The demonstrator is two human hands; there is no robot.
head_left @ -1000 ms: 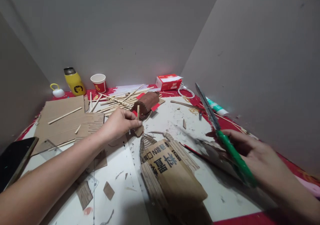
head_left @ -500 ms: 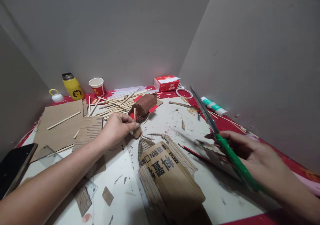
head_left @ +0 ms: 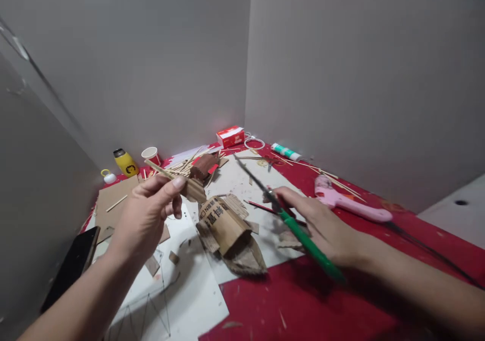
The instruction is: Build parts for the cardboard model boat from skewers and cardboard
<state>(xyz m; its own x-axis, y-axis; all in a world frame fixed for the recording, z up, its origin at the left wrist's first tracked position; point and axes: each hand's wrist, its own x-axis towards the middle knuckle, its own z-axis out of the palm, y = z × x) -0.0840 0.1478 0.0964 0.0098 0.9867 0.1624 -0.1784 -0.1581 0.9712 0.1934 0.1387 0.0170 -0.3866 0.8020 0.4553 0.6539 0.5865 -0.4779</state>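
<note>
Between thumb and fingers, my left hand (head_left: 142, 220) pinches a thin wooden stick (head_left: 156, 167) together with a small corrugated cardboard piece (head_left: 194, 190); my fingers hide where the two meet. My right hand (head_left: 329, 230) grips green-handled scissors (head_left: 293, 226), their blades pointing up and away, apart from the cardboard. Between my hands on the table stands a brown cardboard construction (head_left: 227, 222) with black printed characters and ribbed side pieces. A red pencil (head_left: 259, 206) lies behind the scissors. Cardboard scraps (head_left: 291, 240) sit under my right hand.
Behind are a brown rolled piece (head_left: 204, 166), wooden sticks, a yellow bottle (head_left: 127, 163), a paper cup (head_left: 150, 155) and a red tissue pack (head_left: 230, 137). A pink glue gun (head_left: 350, 203) with its cord lies right. A phone (head_left: 71, 265) is at left. Grey walls enclose the table.
My left hand has lifted the stick and cardboard piece from the table, toward me. The scissors remain in my right hand. The view has swung right, bringing the pink glue gun into sight.
</note>
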